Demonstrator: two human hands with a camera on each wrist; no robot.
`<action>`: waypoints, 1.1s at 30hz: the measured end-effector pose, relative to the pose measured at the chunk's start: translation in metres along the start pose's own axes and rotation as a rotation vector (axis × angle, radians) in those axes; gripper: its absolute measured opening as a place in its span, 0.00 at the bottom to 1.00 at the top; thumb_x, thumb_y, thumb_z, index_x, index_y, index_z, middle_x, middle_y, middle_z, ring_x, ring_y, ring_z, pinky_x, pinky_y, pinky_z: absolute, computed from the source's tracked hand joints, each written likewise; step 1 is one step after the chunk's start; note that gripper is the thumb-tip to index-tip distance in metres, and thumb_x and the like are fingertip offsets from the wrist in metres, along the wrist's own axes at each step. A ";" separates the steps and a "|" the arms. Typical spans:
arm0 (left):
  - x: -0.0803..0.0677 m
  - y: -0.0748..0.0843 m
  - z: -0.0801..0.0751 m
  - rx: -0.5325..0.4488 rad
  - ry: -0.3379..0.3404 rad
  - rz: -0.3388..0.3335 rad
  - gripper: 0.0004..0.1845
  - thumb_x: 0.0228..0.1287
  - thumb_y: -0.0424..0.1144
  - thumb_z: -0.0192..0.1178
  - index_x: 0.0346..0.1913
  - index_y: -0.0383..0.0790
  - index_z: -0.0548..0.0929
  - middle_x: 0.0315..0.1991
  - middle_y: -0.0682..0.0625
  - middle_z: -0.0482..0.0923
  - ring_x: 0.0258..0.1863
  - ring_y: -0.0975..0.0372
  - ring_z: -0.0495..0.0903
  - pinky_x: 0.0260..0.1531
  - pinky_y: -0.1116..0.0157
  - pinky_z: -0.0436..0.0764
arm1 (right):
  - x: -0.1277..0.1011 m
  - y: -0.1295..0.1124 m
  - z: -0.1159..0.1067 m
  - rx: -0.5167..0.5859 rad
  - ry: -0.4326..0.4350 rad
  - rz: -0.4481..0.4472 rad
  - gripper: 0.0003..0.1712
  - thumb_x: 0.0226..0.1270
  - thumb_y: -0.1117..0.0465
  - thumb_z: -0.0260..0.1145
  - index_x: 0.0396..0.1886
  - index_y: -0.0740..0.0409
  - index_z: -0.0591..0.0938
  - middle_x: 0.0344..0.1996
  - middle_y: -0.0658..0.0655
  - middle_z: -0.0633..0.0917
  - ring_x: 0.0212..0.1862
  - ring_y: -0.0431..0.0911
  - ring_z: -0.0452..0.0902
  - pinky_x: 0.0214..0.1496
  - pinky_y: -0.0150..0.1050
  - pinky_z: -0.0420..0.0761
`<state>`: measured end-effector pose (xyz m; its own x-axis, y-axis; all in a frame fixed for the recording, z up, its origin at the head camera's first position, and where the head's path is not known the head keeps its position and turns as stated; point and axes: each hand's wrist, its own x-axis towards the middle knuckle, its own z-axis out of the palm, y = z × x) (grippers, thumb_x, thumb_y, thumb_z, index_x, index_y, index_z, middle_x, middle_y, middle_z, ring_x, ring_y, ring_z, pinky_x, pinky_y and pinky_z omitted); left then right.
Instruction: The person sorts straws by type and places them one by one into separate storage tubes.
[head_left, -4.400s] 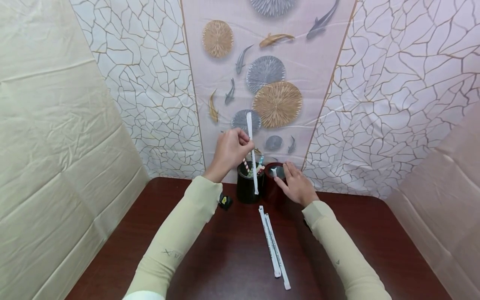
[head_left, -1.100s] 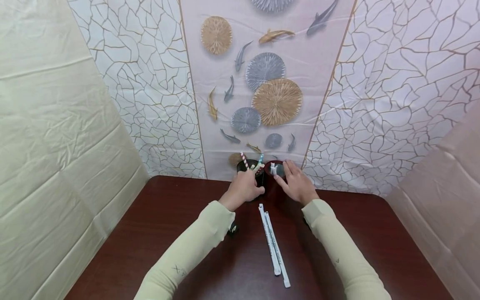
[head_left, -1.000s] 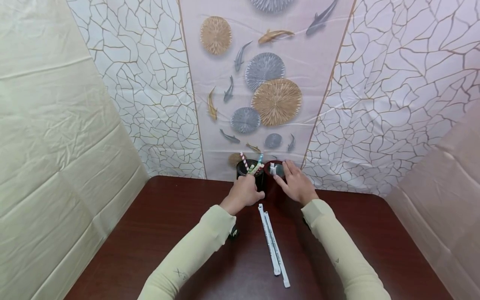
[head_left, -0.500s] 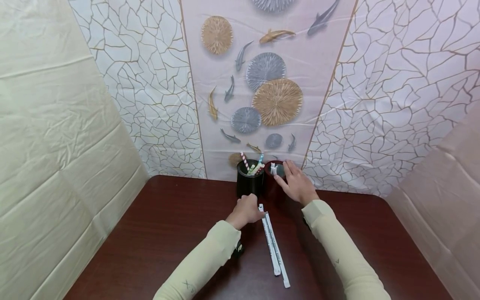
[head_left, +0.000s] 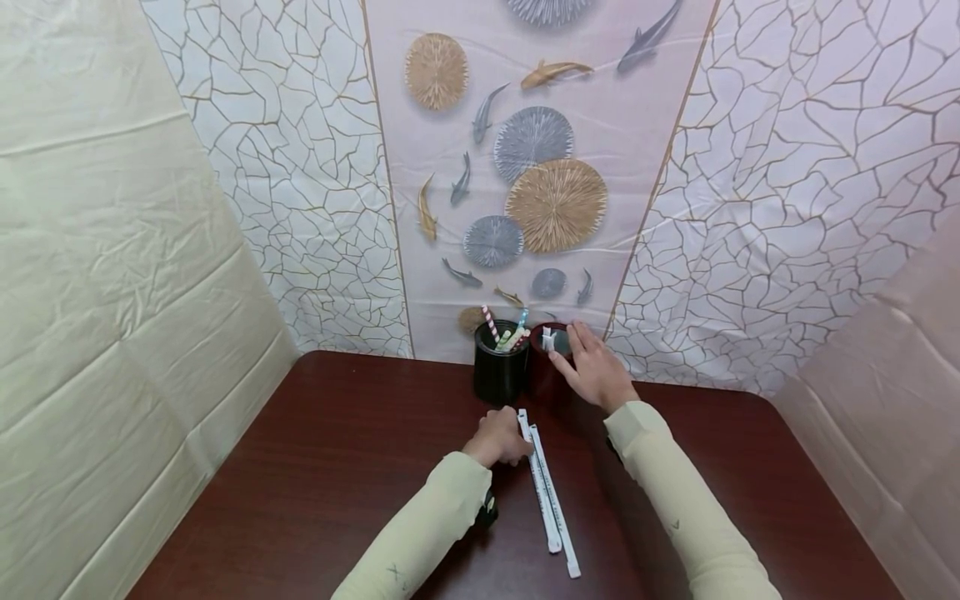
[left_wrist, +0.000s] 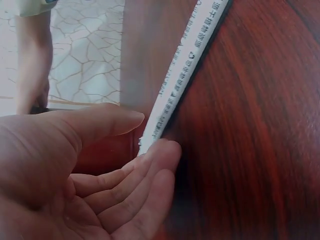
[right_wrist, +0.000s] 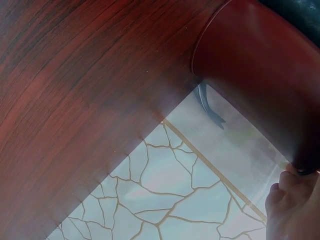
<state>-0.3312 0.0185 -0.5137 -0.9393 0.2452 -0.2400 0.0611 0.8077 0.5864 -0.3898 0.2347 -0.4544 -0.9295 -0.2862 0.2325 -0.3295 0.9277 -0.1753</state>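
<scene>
The table (head_left: 337, 467) is a dark reddish-brown with a fine wood grain, and on it lie two white wrapped straws (head_left: 547, 487) whose paper carries small grey print along its length. At about 12 o'clock on the table a glossy black cup (head_left: 497, 379) holds straws (head_left: 508, 332) striped red-and-white, green and teal, and just at its 3 o'clock stands a dark red cup (head_left: 543, 379) with white paper inside. Both sleeves (head_left: 675, 508) are pale yellowish-green; the backdrop (head_left: 787, 167) is white with gold crackle lines, its centre panel (head_left: 525, 167) pale pink with gold and grey-blue discs and fish, and the side cloths (head_left: 112, 275) are plain cream.
</scene>
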 end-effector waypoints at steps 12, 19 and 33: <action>0.002 0.003 0.009 -0.053 0.023 -0.069 0.14 0.59 0.39 0.76 0.20 0.41 0.84 0.12 0.51 0.81 0.12 0.61 0.81 0.15 0.65 0.79 | 0.001 0.001 0.000 -0.002 0.007 -0.005 0.52 0.84 0.30 0.40 0.85 0.68 0.53 0.86 0.67 0.52 0.86 0.62 0.48 0.85 0.60 0.58; 0.005 0.006 0.005 -0.105 -0.002 -0.115 0.13 0.57 0.36 0.75 0.18 0.38 0.85 0.12 0.49 0.82 0.12 0.59 0.82 0.15 0.64 0.81 | 0.001 0.001 0.000 -0.002 0.013 -0.003 0.52 0.84 0.30 0.40 0.85 0.68 0.53 0.86 0.67 0.52 0.86 0.62 0.48 0.85 0.60 0.58; -0.002 0.008 0.001 -0.161 -0.013 -0.163 0.17 0.59 0.39 0.76 0.16 0.39 0.86 0.12 0.50 0.82 0.11 0.62 0.80 0.13 0.67 0.80 | 0.001 0.000 0.000 -0.001 0.011 -0.008 0.51 0.84 0.30 0.41 0.85 0.68 0.53 0.86 0.67 0.53 0.86 0.61 0.49 0.85 0.60 0.59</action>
<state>-0.3289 0.0246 -0.5092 -0.9277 0.1263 -0.3512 -0.1468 0.7417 0.6545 -0.3910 0.2343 -0.4543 -0.9249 -0.2913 0.2443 -0.3370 0.9256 -0.1722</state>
